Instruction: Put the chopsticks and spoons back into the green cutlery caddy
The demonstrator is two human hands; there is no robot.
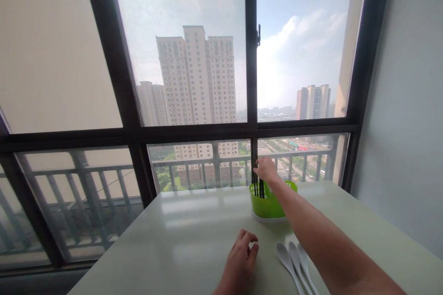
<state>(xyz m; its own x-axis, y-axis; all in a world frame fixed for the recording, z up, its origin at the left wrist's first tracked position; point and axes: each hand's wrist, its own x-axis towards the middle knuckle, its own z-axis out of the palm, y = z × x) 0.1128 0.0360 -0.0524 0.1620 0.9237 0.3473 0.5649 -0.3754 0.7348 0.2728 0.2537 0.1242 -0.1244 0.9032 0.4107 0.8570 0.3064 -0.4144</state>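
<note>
At the far side of the table, my right hand [266, 169] is closed around the upper ends of several black chopsticks [258, 187]. Their lower ends stand inside a bright green utensil holder [266, 206] with a white base. My forearm covers part of the holder's right side. My left hand [242, 254] rests on the tabletop in front of the holder, fingers loosely bent, thumb apart, with nothing held. Three white spoons [292, 258] lie side by side to the right of it, bowls pointing away from me, their handles running out at the bottom edge.
The pale green, glossy table [194, 230] reaches up to a dark-framed window [194, 132]. A grey wall [401, 115] stands at the right. Outside the glass are a railing [204, 161] and tall buildings [197, 73].
</note>
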